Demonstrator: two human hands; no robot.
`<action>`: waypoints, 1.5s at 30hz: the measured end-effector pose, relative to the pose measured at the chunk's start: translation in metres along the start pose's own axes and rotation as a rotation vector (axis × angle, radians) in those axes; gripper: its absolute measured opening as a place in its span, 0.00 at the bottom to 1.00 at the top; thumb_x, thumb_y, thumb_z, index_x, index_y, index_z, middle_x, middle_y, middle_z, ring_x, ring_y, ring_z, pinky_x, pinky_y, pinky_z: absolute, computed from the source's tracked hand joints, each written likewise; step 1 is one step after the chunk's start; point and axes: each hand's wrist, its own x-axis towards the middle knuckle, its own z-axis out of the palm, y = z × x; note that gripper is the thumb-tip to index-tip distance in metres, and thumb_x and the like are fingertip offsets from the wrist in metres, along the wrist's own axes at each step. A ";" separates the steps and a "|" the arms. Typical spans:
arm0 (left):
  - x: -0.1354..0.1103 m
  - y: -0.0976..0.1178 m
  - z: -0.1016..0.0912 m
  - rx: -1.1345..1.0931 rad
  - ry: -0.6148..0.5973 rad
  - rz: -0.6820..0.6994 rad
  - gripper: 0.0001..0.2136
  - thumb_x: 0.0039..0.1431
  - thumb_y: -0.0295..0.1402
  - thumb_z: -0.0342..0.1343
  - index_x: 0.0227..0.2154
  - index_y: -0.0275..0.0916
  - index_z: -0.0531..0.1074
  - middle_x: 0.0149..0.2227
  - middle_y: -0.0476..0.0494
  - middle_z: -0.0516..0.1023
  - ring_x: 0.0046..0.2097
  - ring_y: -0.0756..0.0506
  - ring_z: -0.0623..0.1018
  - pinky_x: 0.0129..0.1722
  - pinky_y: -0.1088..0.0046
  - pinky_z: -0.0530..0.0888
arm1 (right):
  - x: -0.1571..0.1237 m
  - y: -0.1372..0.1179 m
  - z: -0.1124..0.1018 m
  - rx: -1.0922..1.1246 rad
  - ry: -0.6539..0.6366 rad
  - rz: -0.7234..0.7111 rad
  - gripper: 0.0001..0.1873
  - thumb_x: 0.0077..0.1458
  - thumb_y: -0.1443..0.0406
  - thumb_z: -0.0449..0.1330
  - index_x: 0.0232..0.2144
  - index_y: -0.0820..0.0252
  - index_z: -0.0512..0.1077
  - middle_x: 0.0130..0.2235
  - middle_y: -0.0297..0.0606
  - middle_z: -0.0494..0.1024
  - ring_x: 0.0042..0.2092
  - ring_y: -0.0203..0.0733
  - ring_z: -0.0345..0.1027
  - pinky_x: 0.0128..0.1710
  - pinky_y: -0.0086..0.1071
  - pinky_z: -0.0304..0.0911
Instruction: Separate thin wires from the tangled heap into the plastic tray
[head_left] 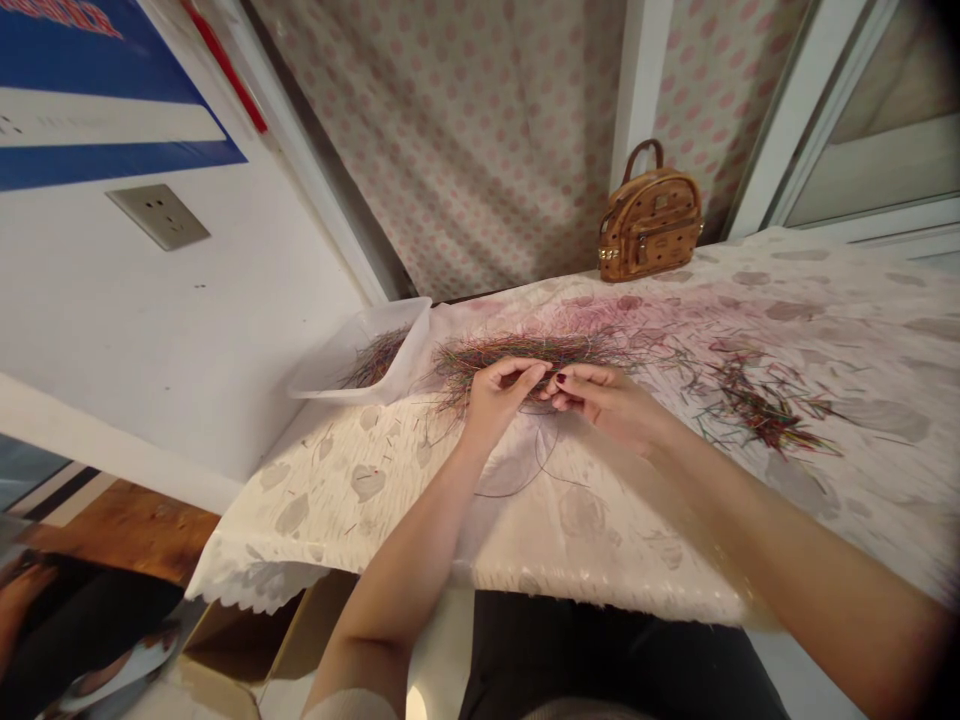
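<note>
My left hand (pixel 501 392) and my right hand (pixel 604 397) meet over the table, fingers pinched together at the near edge of a long tangled pile of thin multicoloured wires (pixel 525 352). Both hands pinch thin strands from that pile; a dark thread loop (pixel 529 462) hangs from them onto the cloth. A second, smaller heap of coloured wires (pixel 757 405) lies to the right of my right hand.
A clear plastic tray (pixel 337 368) holding more wires sits at the table's left corner. A small brown backpack (pixel 649 222) stands at the far edge. The table wears a pale leaf-patterned cloth (pixel 420 520). A white wall with a socket (pixel 157 215) is left.
</note>
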 end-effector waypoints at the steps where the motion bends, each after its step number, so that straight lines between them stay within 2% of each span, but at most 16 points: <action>1: 0.000 0.000 0.000 -0.010 0.010 -0.008 0.11 0.54 0.42 0.63 0.34 0.39 0.80 0.40 0.42 0.82 0.39 0.47 0.79 0.37 0.72 0.74 | 0.000 0.001 0.001 -0.003 -0.003 0.002 0.16 0.43 0.52 0.70 0.25 0.58 0.76 0.32 0.38 0.77 0.34 0.38 0.69 0.39 0.35 0.67; 6: -0.002 0.005 0.002 -0.101 0.022 -0.043 0.10 0.56 0.40 0.61 0.31 0.38 0.77 0.35 0.44 0.81 0.32 0.51 0.75 0.32 0.75 0.72 | 0.001 0.006 -0.001 -0.070 -0.025 -0.017 0.15 0.47 0.52 0.68 0.26 0.58 0.76 0.32 0.38 0.77 0.33 0.38 0.69 0.38 0.35 0.66; 10: -0.003 0.007 0.001 -0.116 0.061 -0.073 0.11 0.58 0.41 0.59 0.31 0.38 0.75 0.33 0.44 0.81 0.31 0.52 0.74 0.32 0.75 0.71 | 0.004 0.011 -0.002 -0.333 -0.101 -0.084 0.15 0.53 0.53 0.63 0.26 0.58 0.76 0.27 0.35 0.74 0.29 0.37 0.65 0.32 0.33 0.60; 14: -0.004 0.008 0.001 -0.091 0.062 -0.106 0.11 0.57 0.42 0.59 0.31 0.37 0.74 0.33 0.43 0.81 0.33 0.50 0.75 0.34 0.74 0.72 | 0.005 0.015 0.000 -0.532 -0.139 -0.151 0.15 0.54 0.55 0.59 0.22 0.58 0.72 0.20 0.31 0.67 0.24 0.35 0.59 0.27 0.32 0.52; 17: -0.005 0.009 0.002 -0.099 0.043 -0.092 0.10 0.58 0.40 0.59 0.30 0.37 0.74 0.31 0.44 0.80 0.33 0.50 0.75 0.36 0.74 0.71 | 0.006 0.020 0.001 -0.576 -0.129 -0.137 0.15 0.54 0.58 0.58 0.19 0.58 0.67 0.18 0.29 0.64 0.23 0.35 0.57 0.26 0.31 0.49; 20: -0.006 0.011 0.005 -0.110 0.026 -0.071 0.09 0.57 0.38 0.60 0.29 0.37 0.75 0.29 0.46 0.78 0.33 0.51 0.75 0.37 0.74 0.71 | 0.006 0.027 0.000 -0.576 -0.113 -0.120 0.14 0.54 0.60 0.57 0.19 0.58 0.67 0.18 0.29 0.65 0.23 0.34 0.57 0.26 0.31 0.51; 25: -0.008 0.013 0.008 -0.166 -0.015 -0.131 0.11 0.55 0.40 0.61 0.29 0.36 0.74 0.27 0.49 0.73 0.28 0.53 0.72 0.29 0.76 0.68 | 0.006 0.031 0.001 -0.592 -0.098 -0.097 0.13 0.54 0.60 0.57 0.20 0.58 0.67 0.18 0.29 0.66 0.22 0.34 0.58 0.25 0.31 0.52; 28: -0.007 0.011 0.005 -0.154 -0.008 -0.083 0.10 0.55 0.39 0.61 0.30 0.36 0.74 0.27 0.49 0.73 0.29 0.53 0.71 0.30 0.77 0.69 | 0.005 0.024 0.001 -0.560 -0.057 -0.172 0.10 0.54 0.60 0.57 0.24 0.58 0.68 0.22 0.30 0.69 0.24 0.34 0.61 0.26 0.31 0.55; 31: -0.005 0.008 0.003 -0.104 -0.012 -0.033 0.10 0.55 0.38 0.61 0.29 0.35 0.74 0.27 0.49 0.73 0.30 0.53 0.72 0.32 0.77 0.70 | 0.004 0.013 -0.002 -0.463 0.090 -0.260 0.06 0.54 0.61 0.58 0.32 0.57 0.69 0.27 0.31 0.71 0.26 0.35 0.64 0.28 0.32 0.58; 33: -0.005 0.006 0.002 -0.072 -0.044 -0.049 0.10 0.55 0.38 0.61 0.30 0.35 0.74 0.27 0.49 0.73 0.28 0.54 0.71 0.30 0.77 0.70 | 0.004 0.008 -0.003 -0.402 0.171 -0.295 0.06 0.54 0.61 0.58 0.35 0.57 0.69 0.28 0.32 0.72 0.27 0.36 0.65 0.29 0.32 0.60; 36: -0.006 0.005 0.004 -0.013 -0.087 -0.068 0.11 0.56 0.40 0.60 0.30 0.35 0.74 0.26 0.50 0.71 0.25 0.54 0.69 0.25 0.78 0.67 | 0.004 0.005 -0.004 -0.393 0.196 -0.322 0.05 0.53 0.63 0.59 0.34 0.57 0.70 0.28 0.32 0.72 0.27 0.36 0.64 0.29 0.32 0.60; 41: -0.008 0.007 0.006 -0.001 -0.073 -0.110 0.10 0.55 0.39 0.59 0.29 0.35 0.74 0.25 0.50 0.70 0.22 0.56 0.63 0.19 0.78 0.61 | 0.000 0.005 -0.001 -0.593 0.204 -0.389 0.03 0.56 0.65 0.57 0.31 0.57 0.69 0.27 0.32 0.71 0.28 0.36 0.64 0.28 0.32 0.58; 45: -0.010 0.013 0.006 -0.072 -0.024 -0.231 0.10 0.53 0.38 0.61 0.29 0.35 0.74 0.25 0.50 0.70 0.21 0.56 0.61 0.19 0.79 0.58 | -0.005 0.004 0.000 -0.899 0.200 -0.607 0.04 0.60 0.67 0.54 0.33 0.57 0.68 0.32 0.36 0.73 0.33 0.40 0.66 0.34 0.35 0.61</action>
